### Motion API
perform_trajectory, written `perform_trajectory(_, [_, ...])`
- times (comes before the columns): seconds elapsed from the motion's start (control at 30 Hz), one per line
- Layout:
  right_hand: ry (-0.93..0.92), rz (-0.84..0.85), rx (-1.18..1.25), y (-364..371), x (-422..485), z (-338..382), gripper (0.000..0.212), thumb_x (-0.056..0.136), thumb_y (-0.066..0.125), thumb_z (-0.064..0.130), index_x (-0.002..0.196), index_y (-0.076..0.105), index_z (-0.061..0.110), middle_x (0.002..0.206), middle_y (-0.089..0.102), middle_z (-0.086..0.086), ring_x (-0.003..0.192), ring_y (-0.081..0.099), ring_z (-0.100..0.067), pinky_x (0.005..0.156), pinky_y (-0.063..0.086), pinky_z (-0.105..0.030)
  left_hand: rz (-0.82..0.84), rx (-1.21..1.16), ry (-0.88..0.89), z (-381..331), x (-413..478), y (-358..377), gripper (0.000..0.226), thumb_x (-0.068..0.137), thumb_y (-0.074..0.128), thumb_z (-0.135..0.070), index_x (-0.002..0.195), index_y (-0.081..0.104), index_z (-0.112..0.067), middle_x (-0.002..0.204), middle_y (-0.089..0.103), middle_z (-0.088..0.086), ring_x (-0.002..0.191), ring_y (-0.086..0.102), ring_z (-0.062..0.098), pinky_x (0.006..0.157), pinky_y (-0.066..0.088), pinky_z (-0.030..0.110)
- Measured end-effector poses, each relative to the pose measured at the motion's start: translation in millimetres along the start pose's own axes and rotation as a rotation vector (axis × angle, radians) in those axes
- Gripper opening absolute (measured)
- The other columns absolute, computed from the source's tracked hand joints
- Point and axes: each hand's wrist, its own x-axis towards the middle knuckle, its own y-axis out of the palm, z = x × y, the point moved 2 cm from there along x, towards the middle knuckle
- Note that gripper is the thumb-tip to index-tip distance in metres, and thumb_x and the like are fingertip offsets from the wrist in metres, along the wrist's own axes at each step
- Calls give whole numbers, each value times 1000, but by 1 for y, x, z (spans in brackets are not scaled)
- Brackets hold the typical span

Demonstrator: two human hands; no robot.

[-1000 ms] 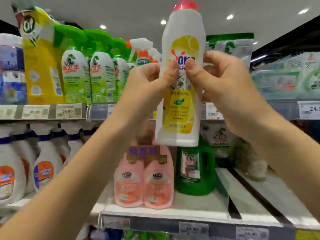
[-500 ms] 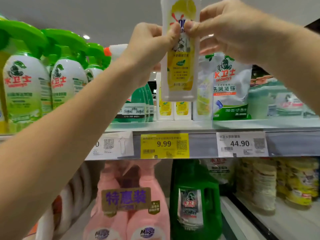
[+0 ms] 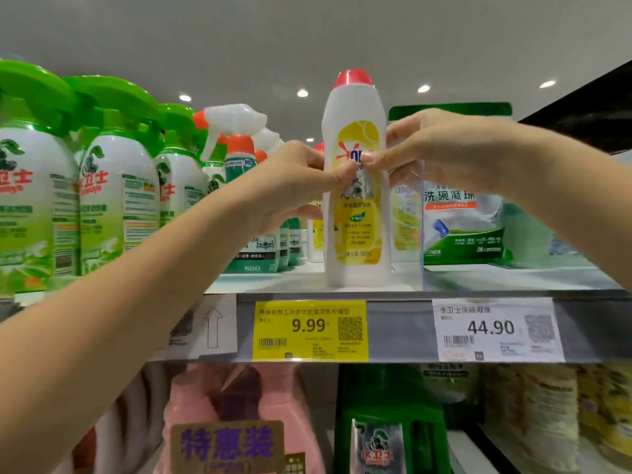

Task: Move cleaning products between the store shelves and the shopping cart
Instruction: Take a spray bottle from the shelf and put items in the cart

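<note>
A white cleaner bottle [image 3: 355,234] with a red cap and a yellow label stands upright at the front edge of the upper shelf [image 3: 393,295]. My left hand [image 3: 290,186] grips its left side with the thumb across the label. From the right, my right hand [image 3: 441,152] holds the bottle at the same height, its thumb meeting the left thumb on the label. More bottles of the same kind stand behind it, mostly hidden.
Green-capped spray bottles [image 3: 116,186] fill the shelf's left part, with white-trigger sprayers [image 3: 236,148] behind. A white and green pouch [image 3: 461,213] stands to the right. Yellow 9.99 tag [image 3: 309,330] and white 44.90 tag [image 3: 496,330] hang below. Pink refill packs [image 3: 232,422] and a green jug [image 3: 390,422] occupy the lower shelf.
Both hands have brought the bottle from raised in the air down onto the upper shelf's front edge. The view has risen toward that shelf.
</note>
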Motion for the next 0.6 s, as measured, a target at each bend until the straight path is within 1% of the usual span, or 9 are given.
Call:
perform_trajectory(0.07, [1, 17, -5, -2, -1, 1, 44, 63, 71, 35, 101, 70, 12, 98, 76, -2, 95, 71, -18, 81, 54, -26, 25, 103, -7, -3, 1, -4, 21, 86, 62, -36, 95, 66, -18, 97, 74, -1, 90, 70, 11, 77, 59, 32])
perform_trajectory(0.17, [-3, 35, -86, -2, 2, 3, 39, 71, 74, 29, 106, 71, 13, 100, 75, 1, 99, 69, -16, 92, 50, -33, 67, 224, -20, -9, 2, -8, 30, 80, 65, -39, 101, 67, -18, 99, 74, -1, 92, 70, 14, 78, 60, 35])
perform_trajectory(0.23, [8, 37, -125, -3, 7, 4, 40, 71, 75, 26, 109, 69, 14, 101, 75, 2, 98, 69, -15, 92, 49, -35, 92, 249, -40, -11, 6, -9, 32, 81, 66, -38, 105, 67, -17, 100, 74, 0, 92, 71, 14, 79, 60, 36])
perform_trajectory(0.33, [42, 54, -186, -4, 17, 2, 50, 61, 75, 30, 108, 70, 16, 101, 75, 1, 95, 69, -15, 86, 50, -32, 105, 279, -42, -7, 16, -6, 21, 84, 66, -33, 99, 64, -19, 99, 73, 0, 90, 71, 14, 76, 60, 34])
perform_trajectory(0.4, [72, 54, -231, -5, 27, -4, 48, 63, 77, 30, 107, 71, 14, 101, 75, -2, 94, 68, -18, 82, 51, -31, 104, 301, -39, -3, 25, 0, 9, 87, 65, -29, 92, 60, -22, 96, 71, 0, 87, 70, 13, 73, 60, 31])
perform_trajectory(0.47, [110, 35, -252, -7, 41, -14, 41, 69, 80, 26, 107, 71, 12, 102, 74, -5, 98, 68, -23, 89, 53, -36, 95, 299, -69, 2, 39, 7, 9, 88, 65, -26, 91, 57, -22, 91, 69, -1, 82, 69, 13, 69, 60, 27])
perform_trajectory(0.5, [135, 26, -263, -8, 48, -20, 38, 72, 81, 25, 107, 71, 12, 102, 74, -5, 100, 67, -23, 93, 52, -38, 93, 296, -102, 5, 47, 10, 13, 88, 65, -25, 96, 57, -19, 92, 68, 1, 82, 69, 14, 68, 59, 26])
perform_trajectory(0.53, [157, 19, -280, -9, 56, -26, 38, 73, 81, 25, 107, 70, 12, 101, 74, -4, 100, 66, -23, 92, 53, -38, 97, 291, -138, 8, 55, 13, 21, 88, 66, -24, 105, 57, -16, 96, 69, 3, 85, 69, 16, 70, 60, 27])
perform_trajectory(0.6, [197, 14, -326, -9, 69, -34, 37, 75, 80, 25, 108, 68, 11, 96, 71, -4, 90, 65, -20, 77, 54, -30, 123, 317, -206, 16, 71, 19, 36, 88, 67, -19, 121, 54, -12, 109, 68, 7, 96, 68, 21, 78, 59, 31])
